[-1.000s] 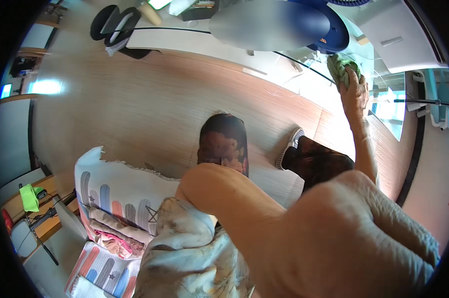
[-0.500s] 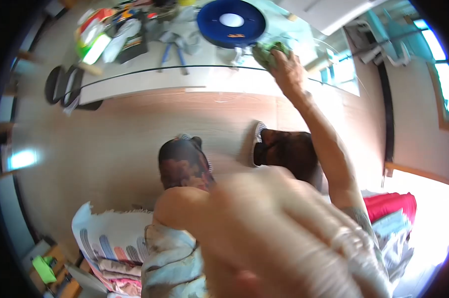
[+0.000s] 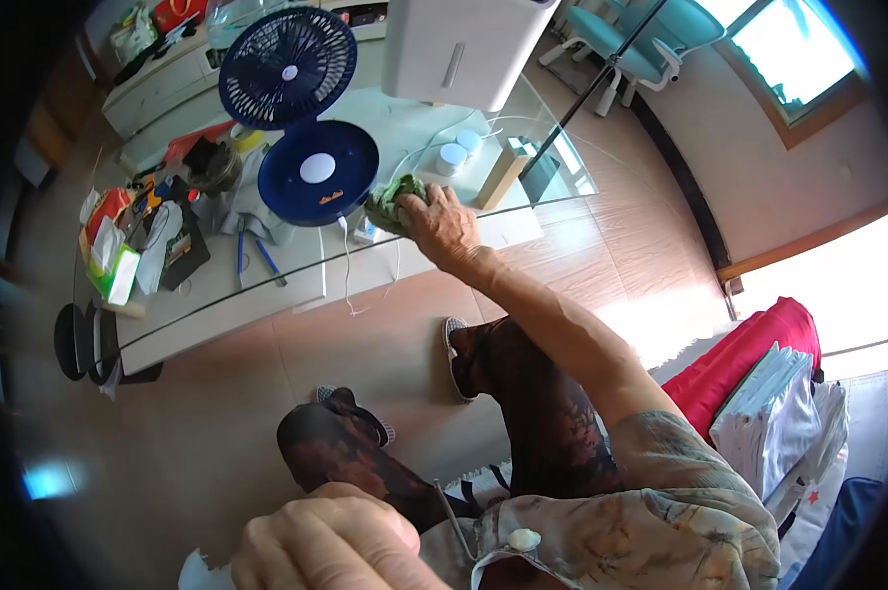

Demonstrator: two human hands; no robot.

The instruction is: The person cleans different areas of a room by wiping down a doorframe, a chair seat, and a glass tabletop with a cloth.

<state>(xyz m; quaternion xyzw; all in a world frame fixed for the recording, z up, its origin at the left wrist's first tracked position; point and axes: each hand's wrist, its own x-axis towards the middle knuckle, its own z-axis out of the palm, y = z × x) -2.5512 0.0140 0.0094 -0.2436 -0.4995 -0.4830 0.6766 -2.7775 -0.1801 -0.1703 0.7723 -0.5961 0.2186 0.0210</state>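
My right hand [image 3: 446, 228] reaches out over the glass table [image 3: 296, 261], its fingers closed on a crumpled green cloth [image 3: 393, 205]. The cloth rests near the table's front edge, just right of the round base of a dark blue folding fan [image 3: 285, 185]. Close to the camera at the bottom is my left hand [image 3: 336, 546], its fingers curled. What it holds, if anything, is hidden. A thin grey rod [image 3: 454, 516] shows to its right; I cannot tell whether the hand touches it.
Behind the cloth stand two small white-lidded jars [image 3: 452, 159] and a large white appliance [image 3: 463, 49]. Blue-handled scissors or pliers [image 3: 257, 261] and clutter lie at the left. A white cable [image 3: 348, 265] hangs over the edge. Folded fabrics [image 3: 768, 413] are at my right.
The view has tilted, bringing the whole fan and the jars into sight. My left hand has moved from mid-view down to the bottom left. My right hand still holds the green cloth.
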